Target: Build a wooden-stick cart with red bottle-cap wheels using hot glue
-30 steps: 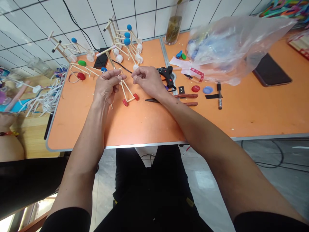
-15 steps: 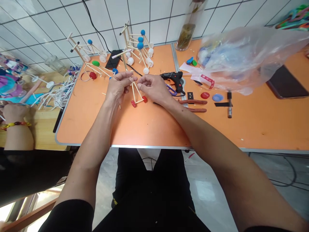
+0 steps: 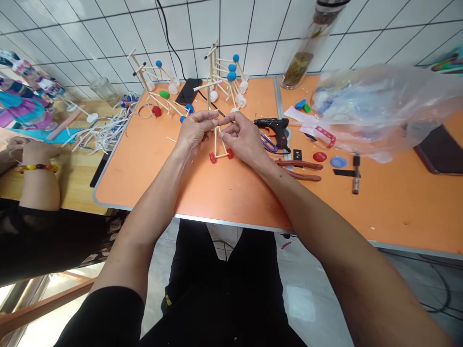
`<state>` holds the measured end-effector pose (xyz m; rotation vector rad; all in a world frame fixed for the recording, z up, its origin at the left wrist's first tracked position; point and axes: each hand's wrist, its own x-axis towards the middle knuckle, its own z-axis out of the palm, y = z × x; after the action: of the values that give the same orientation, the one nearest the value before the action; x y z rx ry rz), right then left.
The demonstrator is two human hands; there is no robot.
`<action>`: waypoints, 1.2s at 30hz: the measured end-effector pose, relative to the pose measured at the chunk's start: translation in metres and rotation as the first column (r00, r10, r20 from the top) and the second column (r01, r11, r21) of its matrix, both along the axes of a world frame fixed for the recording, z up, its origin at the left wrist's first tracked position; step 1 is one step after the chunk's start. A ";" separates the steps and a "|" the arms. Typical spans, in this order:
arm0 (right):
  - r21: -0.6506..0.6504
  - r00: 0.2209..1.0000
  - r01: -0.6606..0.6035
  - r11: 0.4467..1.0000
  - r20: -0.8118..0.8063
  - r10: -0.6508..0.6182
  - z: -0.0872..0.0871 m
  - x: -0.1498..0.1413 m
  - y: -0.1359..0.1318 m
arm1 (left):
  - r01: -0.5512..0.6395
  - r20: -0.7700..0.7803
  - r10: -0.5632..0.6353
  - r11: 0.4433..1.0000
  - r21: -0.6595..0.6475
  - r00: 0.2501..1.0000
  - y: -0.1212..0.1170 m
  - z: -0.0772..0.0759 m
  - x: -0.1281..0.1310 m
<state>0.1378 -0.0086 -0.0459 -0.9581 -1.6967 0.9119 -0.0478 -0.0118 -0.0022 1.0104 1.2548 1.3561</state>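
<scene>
Both hands meet over the orange table at a small wooden stick frame. Two pale sticks run down from the fingers to a short crossbar with a red wheel at one end and another red wheel at the other. My left hand pinches the frame's upper end. From the other side my right hand has its thumb and fingers closed on the same frame. The fingers hide the joint between them. Just behind stands a bigger stick model with blue and white balls.
Another stick model stands at the back left near a black phone. To the right lie a glue gun, red-handled pliers, a marker and a plastic bag. A co-worker's arm rests at far left.
The camera view has turned slightly left, so everything sits further right. My hands keep hold of the stick frame, with the fingertips a little closer together.
</scene>
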 end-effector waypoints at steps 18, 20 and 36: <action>-0.026 0.998 0.028 0.999 -0.049 -0.030 -0.005 0.000 0.005 | 0.031 0.060 -0.025 0.995 -0.090 0.998 -0.009 0.018 0.010; -0.015 0.998 0.031 0.999 -0.057 -0.031 -0.006 0.000 0.005 | 0.025 0.066 -0.018 0.994 -0.108 0.998 -0.008 0.018 0.010; -0.022 0.995 0.025 0.999 -0.091 -0.027 -0.010 0.000 0.008 | 0.024 0.062 -0.021 0.998 -0.054 0.998 -0.005 0.009 0.009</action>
<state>0.1379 -0.0006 -0.0562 -0.9362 -1.5967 0.9433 -0.0392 -0.0167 0.0068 0.9357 1.2252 1.3184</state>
